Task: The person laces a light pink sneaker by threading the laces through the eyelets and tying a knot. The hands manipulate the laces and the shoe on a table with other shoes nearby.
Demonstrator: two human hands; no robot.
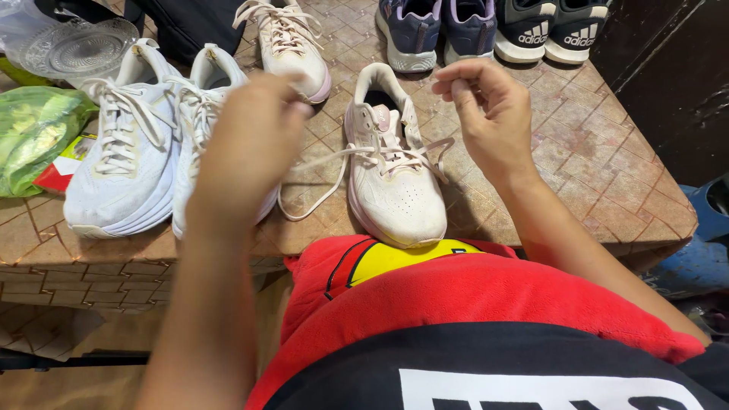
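A pale pink-white sneaker (395, 178) stands toe toward me at the near edge of a tiled brick-pattern table (577, 144). Its laces (357, 152) are loose and drawn out to both sides. My left hand (250, 140) is raised to the left of the shoe, fingers pinched together near the left lace end. My right hand (490, 110) is up at the shoe's right, fingers pinched on the right lace. The matching sneaker (292, 45) lies farther back.
A pair of white sneakers (144, 144) sits to the left. Dark blue shoes (440, 30) and black-and-white shoes (550, 30) line the far edge. A glass dish (76, 49) and green bag (34, 129) are at far left. A red cushion (471, 296) lies on my lap.
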